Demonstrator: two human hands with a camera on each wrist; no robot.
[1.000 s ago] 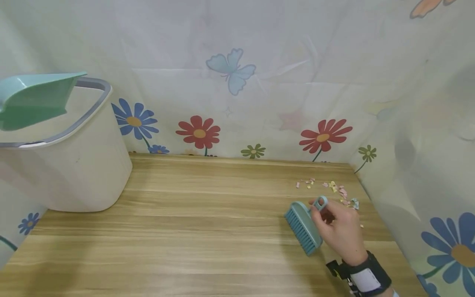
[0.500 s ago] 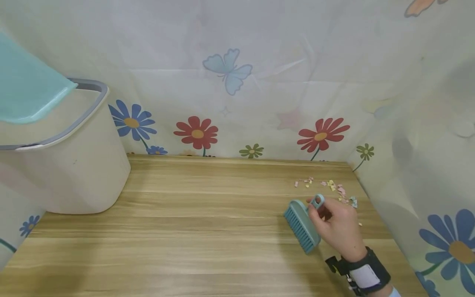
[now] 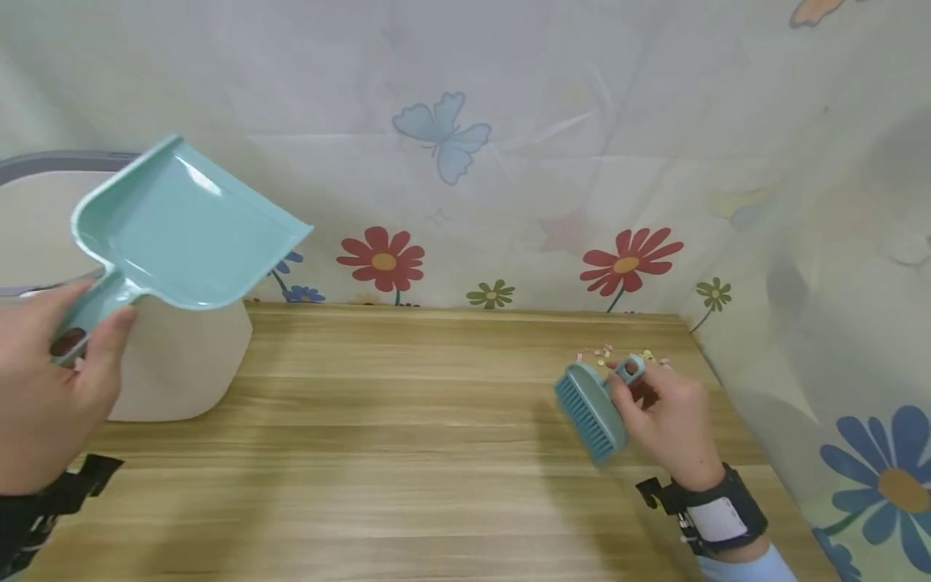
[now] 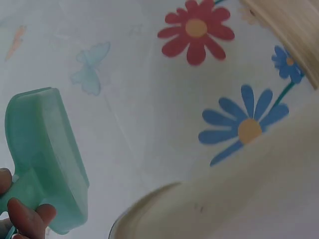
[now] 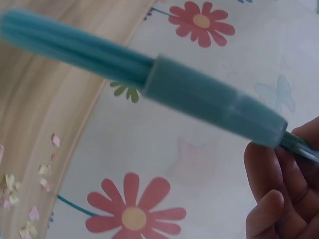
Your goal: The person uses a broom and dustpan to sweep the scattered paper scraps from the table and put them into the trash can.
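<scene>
My left hand (image 3: 61,388) grips the handle of a pale teal dustpan (image 3: 189,230), raised in front of the bin at the left. The pan's inner face looks bare in the head view; the left wrist view shows the dustpan (image 4: 45,154) from its side. My right hand (image 3: 669,420) pinches the short looped handle of a teal brush (image 3: 591,412), held over the table at the right with bristles toward the lower left. Small pink and yellow paper scraps (image 3: 602,353) lie just behind the brush, partly covered by the right hand. More scraps (image 5: 45,172) show in the right wrist view.
A white bin (image 3: 182,364) with a grey rim stands at the table's left, partly behind the dustpan. The wood-grain table (image 3: 407,453) ends at a flowered curtain (image 3: 509,186) at the back and right.
The dustpan has swung from over the bin to the right and turned its inner face into view; my left hand has come into sight. The brush and right hand have risen slightly.
</scene>
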